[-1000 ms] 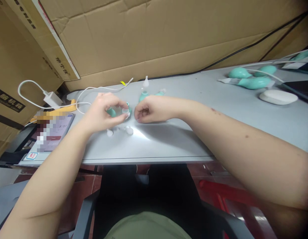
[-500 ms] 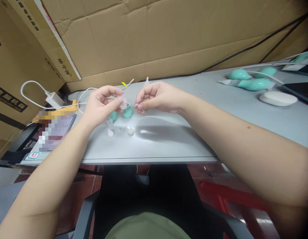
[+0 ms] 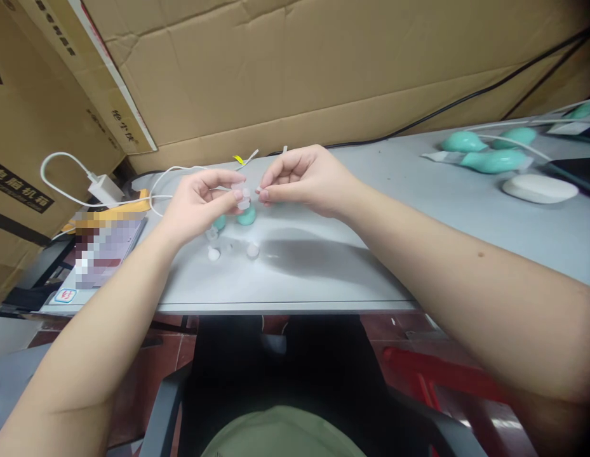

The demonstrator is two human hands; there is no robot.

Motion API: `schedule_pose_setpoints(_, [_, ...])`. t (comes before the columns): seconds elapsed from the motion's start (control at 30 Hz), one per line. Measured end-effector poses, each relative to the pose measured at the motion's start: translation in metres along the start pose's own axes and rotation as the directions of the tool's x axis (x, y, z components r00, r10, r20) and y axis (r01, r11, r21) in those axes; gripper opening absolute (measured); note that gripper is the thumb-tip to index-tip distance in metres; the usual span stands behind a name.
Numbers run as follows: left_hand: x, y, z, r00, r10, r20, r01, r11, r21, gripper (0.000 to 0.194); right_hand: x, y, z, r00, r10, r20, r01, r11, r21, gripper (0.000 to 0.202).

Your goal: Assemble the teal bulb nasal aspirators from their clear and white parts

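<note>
My left hand (image 3: 195, 206) is closed on a translucent plastic piece (image 3: 242, 195), gripped between thumb and fingers above the table. Facing it, my right hand (image 3: 307, 181) pinches a small whitish part (image 3: 259, 190), too small to name, with a narrow gap between the two pieces. Just below the plastic piece stands a teal cup-like part (image 3: 246, 216). A second teal part (image 3: 220, 222) is partly hidden by my left hand. Nearer the table edge lie a white round-based piece (image 3: 213, 254), a pale round piece (image 3: 252, 250) and a small translucent fitting (image 3: 211, 234).
On the right are several teal rounded objects (image 3: 497, 160), some in clear wrapping, and a white oval object (image 3: 540, 188). A white charger (image 3: 107, 190) with its cable and a booklet (image 3: 116, 251) are at the left. Cardboard (image 3: 333, 70) walls the back of the grey table (image 3: 295, 289).
My right hand has risen slightly with its small part. The plastic piece in my left hand is turned differently and now covers the top of the teal cup-like part.
</note>
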State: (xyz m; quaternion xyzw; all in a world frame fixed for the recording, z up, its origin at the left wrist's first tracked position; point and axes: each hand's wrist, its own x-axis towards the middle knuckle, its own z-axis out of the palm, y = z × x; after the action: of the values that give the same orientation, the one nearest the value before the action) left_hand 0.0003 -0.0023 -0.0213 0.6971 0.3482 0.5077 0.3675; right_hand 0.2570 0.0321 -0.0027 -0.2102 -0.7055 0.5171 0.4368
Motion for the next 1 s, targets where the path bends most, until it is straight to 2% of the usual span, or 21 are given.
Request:
schedule_pose_setpoints(0.17, [-0.003, 0.012, 0.007, 1.0, -0.003, -0.019, 0.002, 1.0, -0.03, 0.041, 0.0, 0.002, 0.001, 1.0, -0.017, 0.016, 0.017, 1.0, -0.001, 0.031])
schedule_pose_setpoints(0.33, [-0.004, 0.014, 0.009, 1.0, 0.005, -0.014, -0.005, 1.0, 0.004, 0.052, -0.001, 0.004, 0.002, 0.996, -0.09, -0.018, 0.091, 0.996, 0.006, 0.04])
schedule_pose_setpoints(0.43, [-0.004, 0.013, 0.009, 1.0, 0.011, -0.006, -0.011, 1.0, 0.002, 0.051, -0.001, 0.004, 0.003, 0.995, -0.104, -0.007, 0.104, 0.995, -0.001, 0.041])
schedule_pose_setpoints(1.0, [-0.003, 0.01, 0.009, 0.996, 0.081, 0.039, -0.081, 0.997, -0.007, 0.045, 0.0, 0.007, 0.005, 0.999, 0.016, 0.029, -0.019, 0.994, 0.103, 0.046])
